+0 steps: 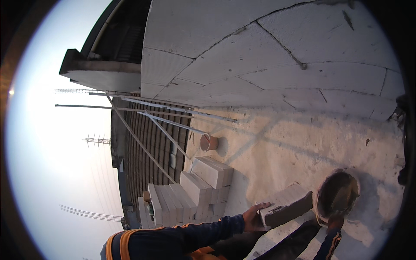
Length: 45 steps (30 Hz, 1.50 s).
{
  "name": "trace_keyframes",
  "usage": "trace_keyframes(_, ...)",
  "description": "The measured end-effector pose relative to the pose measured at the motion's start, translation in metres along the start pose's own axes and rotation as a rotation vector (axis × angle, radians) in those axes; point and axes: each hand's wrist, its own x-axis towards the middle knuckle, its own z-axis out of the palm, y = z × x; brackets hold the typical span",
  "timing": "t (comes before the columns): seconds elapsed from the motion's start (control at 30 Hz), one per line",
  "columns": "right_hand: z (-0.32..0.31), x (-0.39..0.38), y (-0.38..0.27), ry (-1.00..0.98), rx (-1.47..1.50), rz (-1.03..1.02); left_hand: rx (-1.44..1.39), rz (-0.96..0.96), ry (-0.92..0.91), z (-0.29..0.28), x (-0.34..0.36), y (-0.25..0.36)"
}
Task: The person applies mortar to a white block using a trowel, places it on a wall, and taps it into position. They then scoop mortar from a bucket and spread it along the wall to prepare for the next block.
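Observation:
My left hand [252, 217] grips one end of a pale lightweight concrete block [284, 197], its thumb lying over the upper edge. The side of the block toward me [289, 211] is darker and rough, as if coated with mortar. Right beside the block's far end stands a round bucket [320, 203] with greyish-brown mortar [342, 195] inside. At the bucket's near rim is my right hand [335, 222], closed and reaching in. Whatever it grips is hidden by the hand and the shaded inside of the bucket.
A stack of white blocks [210, 175] stands to the left. Beyond it are a smaller bucket [209, 142] and slanting metal poles [167, 134]. A block wall [268, 52] with mortar joints rises along the far side of the concrete floor [268, 149]. My dark-trousered leg [294, 242] is close below the block.

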Motion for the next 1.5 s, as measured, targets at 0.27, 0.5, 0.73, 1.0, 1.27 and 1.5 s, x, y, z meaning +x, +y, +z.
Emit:
trace_keyframes(0.27, -0.015, -0.01, -0.06, -0.088, 0.003, 0.303, 0.058, 0.048, -0.171, -0.026, 0.003, -0.006)
trace_keyframes(0.5, -0.058, -0.131, -0.044, -0.088, 0.097, 0.567, 0.459, 0.152, 0.047, -0.009, -0.045, 0.001)
trace_keyframes(0.73, -0.091, -0.252, -0.028, -0.032, 0.167, 0.765, 1.116, 0.723, 0.134, 0.061, -0.151, 0.01)
trace_keyframes(1.0, -0.174, -0.273, -0.031, 0.08, 0.717, 0.85, 1.583, 1.55, 0.139, 0.159, -0.341, 0.038)
trace_keyframes(1.27, -0.33, -0.177, -0.116, 0.377, 0.574, 0.561, 1.458, 2.34, -0.06, 0.252, -0.543, 0.103)
trace_keyframes(1.5, -0.646, -0.101, -0.364, 0.91, 0.682, -0.225, 1.369, 2.61, -0.444, 0.34, -0.639, 0.172)
